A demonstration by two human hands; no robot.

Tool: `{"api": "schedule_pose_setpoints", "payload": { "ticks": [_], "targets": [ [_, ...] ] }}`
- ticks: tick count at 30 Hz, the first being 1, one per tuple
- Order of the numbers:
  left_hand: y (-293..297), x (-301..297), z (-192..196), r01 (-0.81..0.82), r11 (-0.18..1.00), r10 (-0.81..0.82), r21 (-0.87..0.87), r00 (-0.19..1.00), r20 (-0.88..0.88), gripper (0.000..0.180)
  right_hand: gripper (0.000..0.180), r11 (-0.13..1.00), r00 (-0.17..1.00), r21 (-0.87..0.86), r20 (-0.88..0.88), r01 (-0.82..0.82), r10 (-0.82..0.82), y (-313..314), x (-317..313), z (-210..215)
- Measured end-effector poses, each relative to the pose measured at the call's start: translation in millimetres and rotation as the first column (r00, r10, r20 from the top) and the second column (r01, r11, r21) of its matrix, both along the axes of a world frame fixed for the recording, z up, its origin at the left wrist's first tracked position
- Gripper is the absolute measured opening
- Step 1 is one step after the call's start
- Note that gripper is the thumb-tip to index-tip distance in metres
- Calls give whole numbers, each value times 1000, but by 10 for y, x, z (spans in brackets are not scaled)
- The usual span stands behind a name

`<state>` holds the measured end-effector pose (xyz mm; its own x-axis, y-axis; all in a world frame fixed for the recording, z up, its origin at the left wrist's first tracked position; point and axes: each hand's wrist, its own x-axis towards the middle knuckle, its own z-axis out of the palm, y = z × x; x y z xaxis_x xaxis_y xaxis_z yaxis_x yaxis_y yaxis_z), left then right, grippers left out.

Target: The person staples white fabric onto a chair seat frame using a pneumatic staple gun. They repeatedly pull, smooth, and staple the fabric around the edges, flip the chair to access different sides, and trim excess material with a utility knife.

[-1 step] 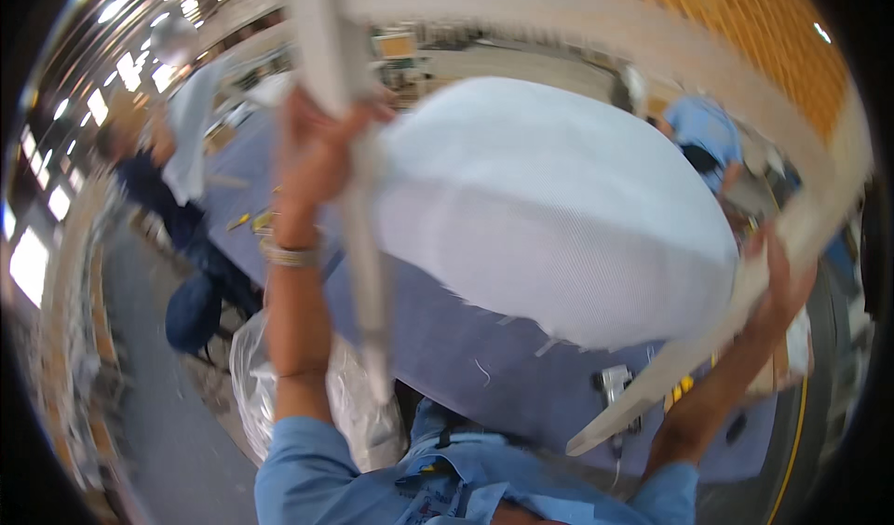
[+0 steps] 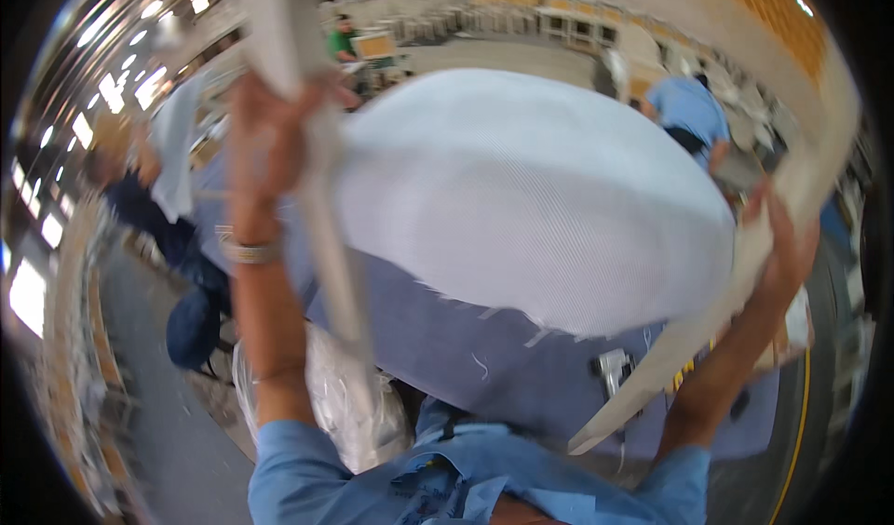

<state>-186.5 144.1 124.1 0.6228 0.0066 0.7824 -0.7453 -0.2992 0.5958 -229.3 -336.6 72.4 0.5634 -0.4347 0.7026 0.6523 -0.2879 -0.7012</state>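
A pale wooden furniture frame [image 2: 782,69], apparently of a chair, is held up in front of me with both hands. My left hand [image 2: 270,139], blurred by motion, is closed round the frame near the top of its left leg [image 2: 337,255]. On the other side, my right hand [image 2: 782,250] grips the tapering right leg [image 2: 684,357]. Between the legs shows a large rounded panel [image 2: 540,199] in ribbed white and pale-blue fabric, its lower edge frayed. Whether this panel is joined to the frame I cannot tell.
Below is a purple-grey covered table [image 2: 438,329] with a silver power tool [image 2: 613,371]. A clear plastic bag [image 2: 340,404] lies near my left side. One person in dark clothes [image 2: 158,213] stands left, by a blue round stool [image 2: 194,328]; another in blue [image 2: 691,115] bends at far right.
My left hand and the left leg of the frame have moved left in view. The fabric panel appears slightly higher and further left. Both hands keep their hold.
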Motion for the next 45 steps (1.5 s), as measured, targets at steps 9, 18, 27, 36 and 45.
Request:
{"api": "schedule_pose_setpoints", "payload": {
  "ticks": [9,18,27,36,45],
  "targets": [
    [-96,266,1044,-191,922,287,336,920,-265,35,37,974,932,-96,-321,-208,167,15,234,906],
    [65,1226,-299,-8,924,204,381,854,-478,47,33,946,667,42,-699,-322,258,286,1056,284],
    [275,1913,-1082,48,902,268,428,717,-644,51,45,933,464,75,-852,-352,244,508,1929,-272],
    [359,1985,-1021,105,910,242,401,650,-720,51,60,954,572,-235,-815,-185,-90,856,1910,-176],
    [644,1697,-911,125,908,175,399,752,-636,59,58,942,539,-265,-834,-204,-118,1066,1418,84]
  ]
}}
